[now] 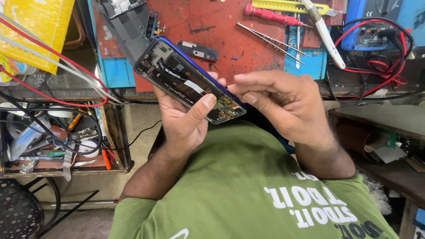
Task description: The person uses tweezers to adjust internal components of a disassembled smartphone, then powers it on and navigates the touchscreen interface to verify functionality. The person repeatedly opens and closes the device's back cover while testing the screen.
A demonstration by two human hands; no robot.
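My left hand [183,121] grips an opened blue phone [177,75] with its back cover off, circuit boards and black parts showing. The phone tilts from upper left to lower right above my green shirt. My left thumb presses on the phone's lower inner part. My right hand [283,104] reaches in from the right, its fingertips pinched at the phone's lower right edge. Whether those fingers hold a small part is hidden.
A red work mat [239,44] lies ahead with a small black phone part [198,50], tweezers [270,40], a red screwdriver [272,16] and a removed back panel [128,24]. A multimeter [374,26] with red leads sits at right. A drawer of tools [66,146] is at left.
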